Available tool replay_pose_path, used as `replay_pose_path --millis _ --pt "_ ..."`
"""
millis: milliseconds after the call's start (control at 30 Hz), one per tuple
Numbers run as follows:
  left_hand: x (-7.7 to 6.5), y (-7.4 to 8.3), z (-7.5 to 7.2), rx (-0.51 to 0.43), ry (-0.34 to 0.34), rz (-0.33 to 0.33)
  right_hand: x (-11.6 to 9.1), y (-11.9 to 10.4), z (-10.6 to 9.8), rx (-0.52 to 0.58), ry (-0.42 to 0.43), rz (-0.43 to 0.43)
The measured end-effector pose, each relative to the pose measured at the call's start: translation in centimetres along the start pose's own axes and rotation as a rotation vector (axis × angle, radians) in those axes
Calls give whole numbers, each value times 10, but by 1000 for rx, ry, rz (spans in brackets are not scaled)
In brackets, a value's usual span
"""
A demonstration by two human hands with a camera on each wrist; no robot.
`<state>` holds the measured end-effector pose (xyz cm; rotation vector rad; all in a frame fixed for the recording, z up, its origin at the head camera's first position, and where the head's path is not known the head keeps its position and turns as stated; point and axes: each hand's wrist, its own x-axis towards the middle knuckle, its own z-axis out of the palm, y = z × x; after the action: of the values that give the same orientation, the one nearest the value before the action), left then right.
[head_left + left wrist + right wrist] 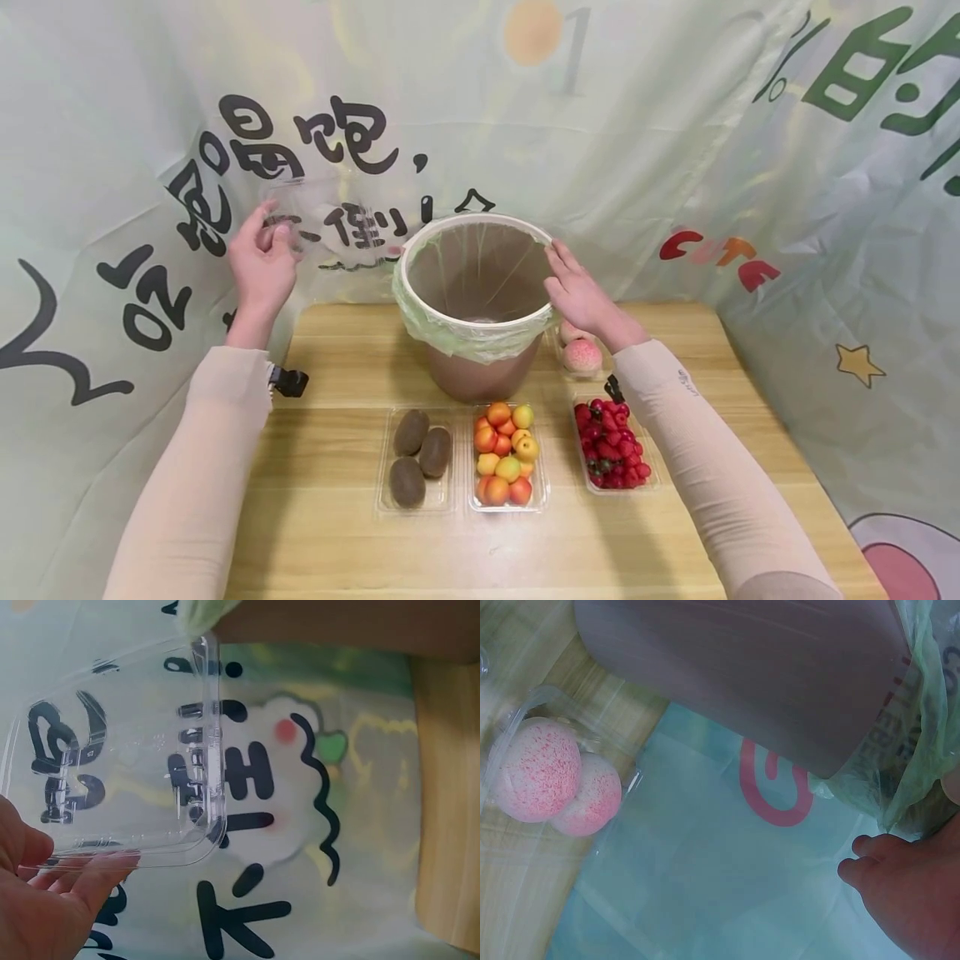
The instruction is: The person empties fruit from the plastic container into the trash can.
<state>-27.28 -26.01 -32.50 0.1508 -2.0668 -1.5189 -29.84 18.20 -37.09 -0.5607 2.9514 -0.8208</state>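
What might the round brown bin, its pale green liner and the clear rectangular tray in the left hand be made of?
Round brown bin: probably rigid plastic, satin; its walls look smooth and even.
Pale green liner: likely thin plastic film, faintly shiny; it is translucent and crinkled.
Clear rectangular tray: likely thin, glossy plastic; it is see-through with bright edge highlights.

Left hand (pixel 261 265) raised in a pinching grip, left forearm (pixel 193 467) extended forward, right hand (pixel 581 292) pointing inward, right forearm (pixel 697 442) reaching diagonally.
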Motion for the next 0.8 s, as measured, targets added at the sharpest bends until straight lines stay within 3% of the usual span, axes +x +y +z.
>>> replay_pose_path --millis 367,600,800 --pt "-14 -22 -16 196 -172 -138 1 2 0 -4 2 -2" --pt "-22 -39 -27 201 -273 -152 1 1 1 -7 0 1" --pt "-32 -53 -34 191 -344 -220 1 0 1 -2 7 1"
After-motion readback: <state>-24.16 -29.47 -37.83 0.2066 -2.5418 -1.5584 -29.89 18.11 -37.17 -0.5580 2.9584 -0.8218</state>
